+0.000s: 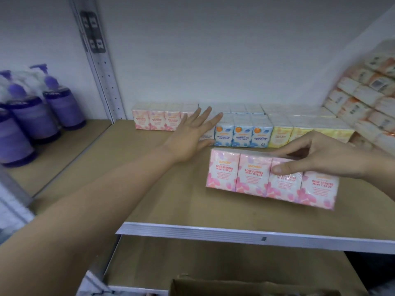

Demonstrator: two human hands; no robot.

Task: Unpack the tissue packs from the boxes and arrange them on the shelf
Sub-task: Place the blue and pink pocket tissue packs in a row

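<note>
Currently, partway through stocking. Along the back of the shelf (171, 199) a row already stands: a pink rose pack (155, 119) at about 10 o'clock from the frame centre, blue fragrance-free packs (243, 133) at 12 to 1 o'clock, yellow packs (299, 130) at 2 o'clock. An open cardboard box (235, 285) shows at 6 o'clock; I cannot tell what remains inside. My judgement: the back row is mostly laid, the front of the board is bare, and more packs are probably still to come.

Pack in hand: the rose-scented four-pack (271, 178), at roughly 3 o'clock, low over or resting on the board, well in front of the blue packs. Printed faces point toward me. Its long axis runs left to right, slightly tilted, with the right end lower in frame.

My right hand (324, 157) grasps that pack from above, thumb across the third face, fingers curled over the top edge. My left hand (192, 133) is flat and spread, fingers straight, reaching between the pink and blue packs; whether it presses them I cannot tell.

Purple pump bottles (42, 110) sit in the neighbouring bay at 9 o'clock.
</note>
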